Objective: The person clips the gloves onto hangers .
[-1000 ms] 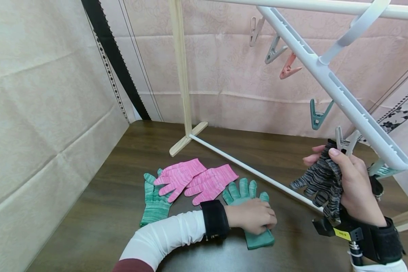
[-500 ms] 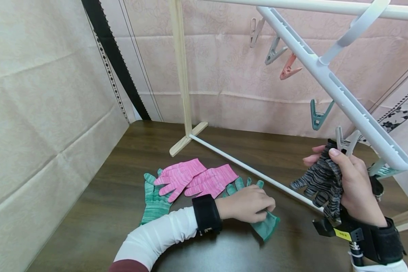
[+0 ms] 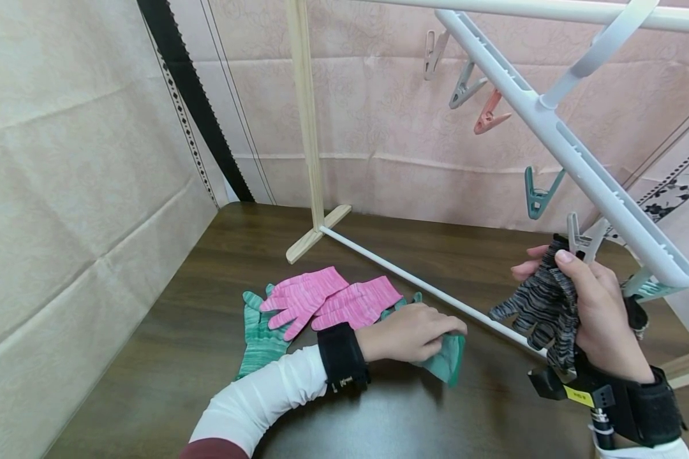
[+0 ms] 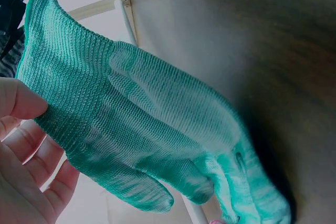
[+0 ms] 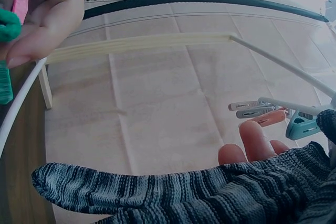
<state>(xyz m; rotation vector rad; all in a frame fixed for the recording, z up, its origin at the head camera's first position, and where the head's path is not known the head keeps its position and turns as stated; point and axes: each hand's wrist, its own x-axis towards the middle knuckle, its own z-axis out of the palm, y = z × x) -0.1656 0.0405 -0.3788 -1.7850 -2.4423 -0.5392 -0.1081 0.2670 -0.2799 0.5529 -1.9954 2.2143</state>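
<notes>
My left hand (image 3: pixel 411 331) pinches a green knitted glove (image 3: pixel 446 362) by its cuff. In the left wrist view, the thumb lies on the ribbed cuff and the fingers of this green glove (image 4: pixel 173 124) hang down toward the table. My right hand (image 3: pixel 600 312) holds a black-and-grey striped glove (image 3: pixel 542 299) between thumb and fingers, just below a grey clothespin (image 3: pixel 580 239) on the hanger. That striped glove (image 5: pixel 173 192) stretches across the bottom of the right wrist view. Another green glove (image 3: pixel 262 338) and two pink gloves (image 3: pixel 356 305) lie partly overlapping on the table, left of my left hand.
A white hanger (image 3: pixel 574 153) slants overhead under a white rod (image 3: pixel 511 7). From it hang more clips, including a pink clothespin (image 3: pixel 490 113) and a teal clothespin (image 3: pixel 540 194). A wooden stand (image 3: pixel 305 115) rises at the back, with a low white bar (image 3: pixel 402 271) crossing the table.
My left hand has taken the green glove's cuff and lifted it off the table, shifting slightly left and up. The right hand stays with the striped glove at the clothespin.
</notes>
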